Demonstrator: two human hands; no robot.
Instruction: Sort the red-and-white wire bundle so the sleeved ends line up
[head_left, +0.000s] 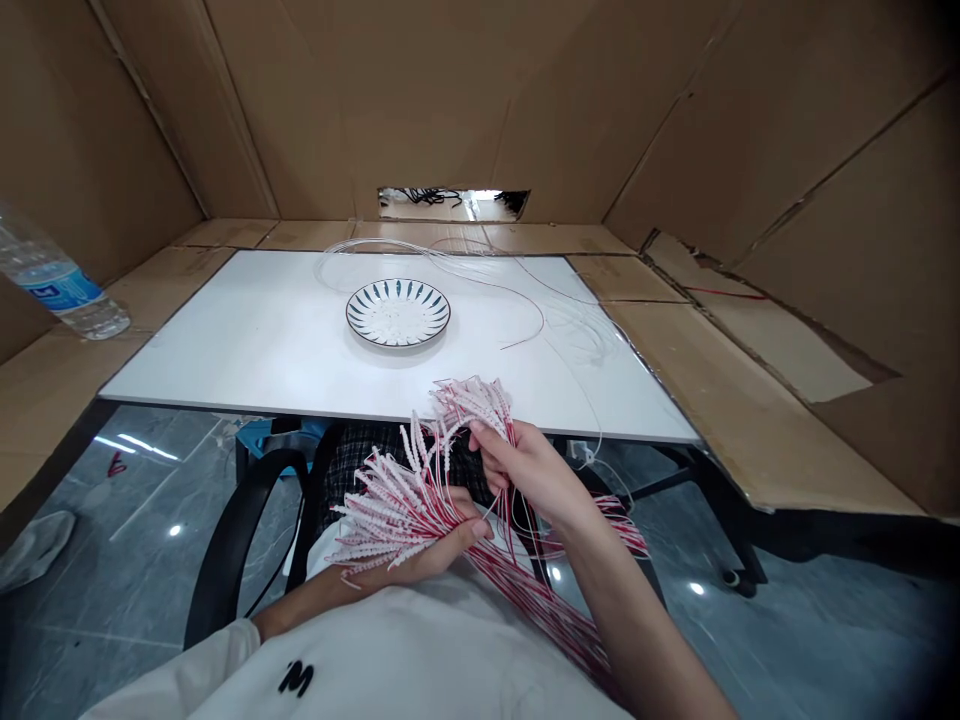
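Note:
A thick bundle of red strings threaded with white beads (409, 490) fans out over my lap, just below the front edge of the white table (225, 350). My left hand (435, 555) is closed around the bundle from underneath, thumb across the strands. My right hand (529, 470) pinches several of the beaded strands near their upper ends. The red tails of the strings run down past my right forearm. On the table stands a blue-and-white patterned plate (397, 312) holding small white beads.
Clear thin cord (480, 270) loops over the far and right side of the table. A plastic water bottle (56, 285) lies at the left on cardboard. Cardboard walls enclose the table. A black chair armrest (232, 540) curves at my left.

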